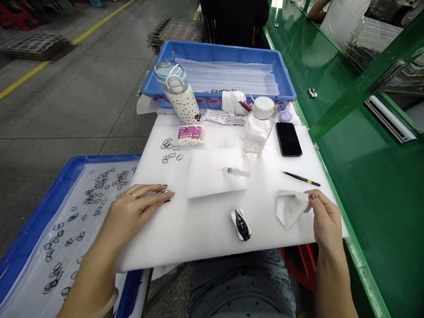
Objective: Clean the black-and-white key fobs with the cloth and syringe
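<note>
My left hand lies flat on the white foam board, fingertips resting on a small black ring part. At the board's right side my right hand pinches a crumpled white wipe. A small white and dark toy car lies on the board between my hands, touched by neither. A smaller white foam pad with a clear dropper on it sits in the middle. Black tweezers lie just beyond the wipe.
A blue tray of several ring parts is at my left. Farther back stand a dotted water bottle, a clear liquid bottle, cotton swabs, a phone and a blue bin of sheets. A green bench runs along the right.
</note>
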A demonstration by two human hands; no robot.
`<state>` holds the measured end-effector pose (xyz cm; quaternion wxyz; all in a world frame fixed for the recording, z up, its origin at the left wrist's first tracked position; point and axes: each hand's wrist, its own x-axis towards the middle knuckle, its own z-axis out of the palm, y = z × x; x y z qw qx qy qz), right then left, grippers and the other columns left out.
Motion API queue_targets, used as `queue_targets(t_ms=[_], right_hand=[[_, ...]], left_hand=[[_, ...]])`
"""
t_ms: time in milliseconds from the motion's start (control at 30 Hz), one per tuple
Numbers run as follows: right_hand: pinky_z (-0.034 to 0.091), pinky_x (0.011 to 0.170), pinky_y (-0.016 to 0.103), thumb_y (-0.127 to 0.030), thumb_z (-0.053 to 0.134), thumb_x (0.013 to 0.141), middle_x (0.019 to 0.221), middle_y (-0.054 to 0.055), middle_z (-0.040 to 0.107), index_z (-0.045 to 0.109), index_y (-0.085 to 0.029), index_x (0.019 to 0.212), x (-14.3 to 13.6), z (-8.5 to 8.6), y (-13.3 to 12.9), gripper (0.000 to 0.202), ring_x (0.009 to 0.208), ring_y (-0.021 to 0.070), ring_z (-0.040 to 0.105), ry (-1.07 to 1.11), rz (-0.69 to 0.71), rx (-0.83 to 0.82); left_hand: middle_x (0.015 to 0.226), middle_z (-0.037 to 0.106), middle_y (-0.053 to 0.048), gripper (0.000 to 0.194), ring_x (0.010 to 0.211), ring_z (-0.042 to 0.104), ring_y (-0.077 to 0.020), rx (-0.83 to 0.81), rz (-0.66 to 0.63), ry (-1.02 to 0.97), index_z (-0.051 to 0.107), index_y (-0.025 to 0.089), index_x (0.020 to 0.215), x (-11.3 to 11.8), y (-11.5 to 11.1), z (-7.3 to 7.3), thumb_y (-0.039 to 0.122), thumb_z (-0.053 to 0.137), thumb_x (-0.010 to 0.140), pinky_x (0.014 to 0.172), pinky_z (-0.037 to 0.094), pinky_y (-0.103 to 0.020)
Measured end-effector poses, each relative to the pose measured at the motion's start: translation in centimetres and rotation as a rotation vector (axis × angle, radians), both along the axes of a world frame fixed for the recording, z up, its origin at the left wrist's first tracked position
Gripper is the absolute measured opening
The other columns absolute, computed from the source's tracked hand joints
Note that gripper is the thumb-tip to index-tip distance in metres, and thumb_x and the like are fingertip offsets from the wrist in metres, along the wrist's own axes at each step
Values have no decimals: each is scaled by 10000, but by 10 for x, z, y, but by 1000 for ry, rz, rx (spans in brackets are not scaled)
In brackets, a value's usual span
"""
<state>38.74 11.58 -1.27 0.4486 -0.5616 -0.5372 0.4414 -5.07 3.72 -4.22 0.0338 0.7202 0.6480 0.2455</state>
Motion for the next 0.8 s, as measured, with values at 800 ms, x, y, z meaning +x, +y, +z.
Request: queue_targets(t_ms=[800], right_hand=[[318,630,284,-416,602,831,850,41,662,735,-176,815,39,-10,5,275,718,158,502,-41,-473,61]], left_hand=[[964,746,-51,218,889,710,-229,141,-21,137,716,186,956,7,-2,5,280,520,976,803,557,-351]])
